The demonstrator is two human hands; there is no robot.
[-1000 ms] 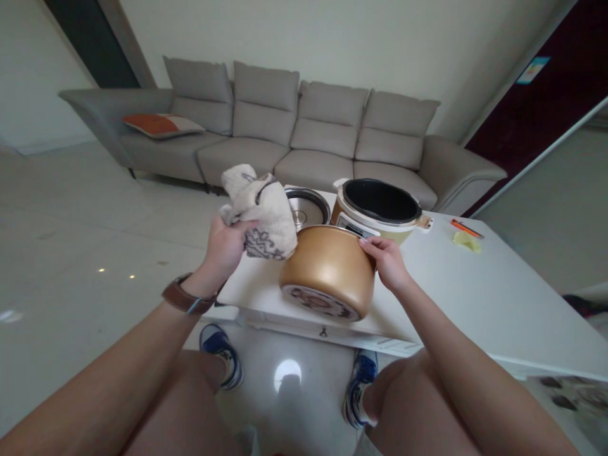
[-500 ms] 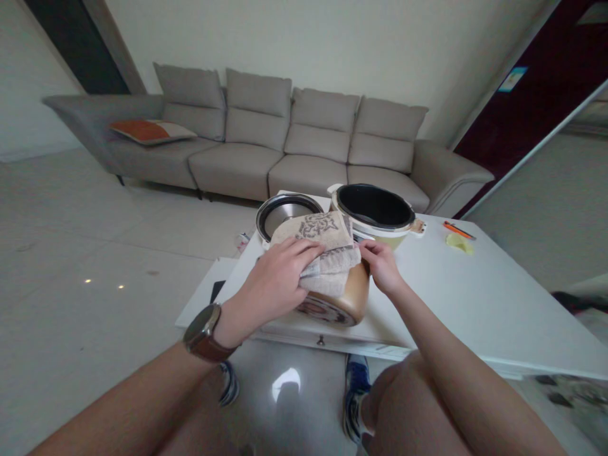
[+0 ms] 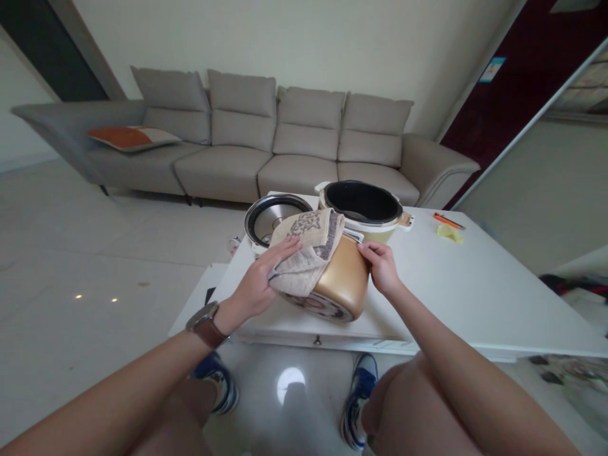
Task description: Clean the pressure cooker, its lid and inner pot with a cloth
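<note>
A golden cooker body lies tipped on the white table, its underside facing me. Over its left side is draped a patterned beige cloth. My left hand presses on the cloth with its fingers stretched out. At the right edge of the golden body, my right hand has its fingers closed in a pinch on the rim near a pale fitting. Behind stands a pot with a black interior. A round metal lid rests open at the back left.
On the white table, an orange tool and a crumpled yellowish piece lie at the right. A grey sofa with an orange cushion stands beyond. The drawer knob is at the table's front.
My left hand and the cloth have shifted left, uncovering more of the golden body. My right hand keeps its hold at the rim. The view has shifted slightly.
</note>
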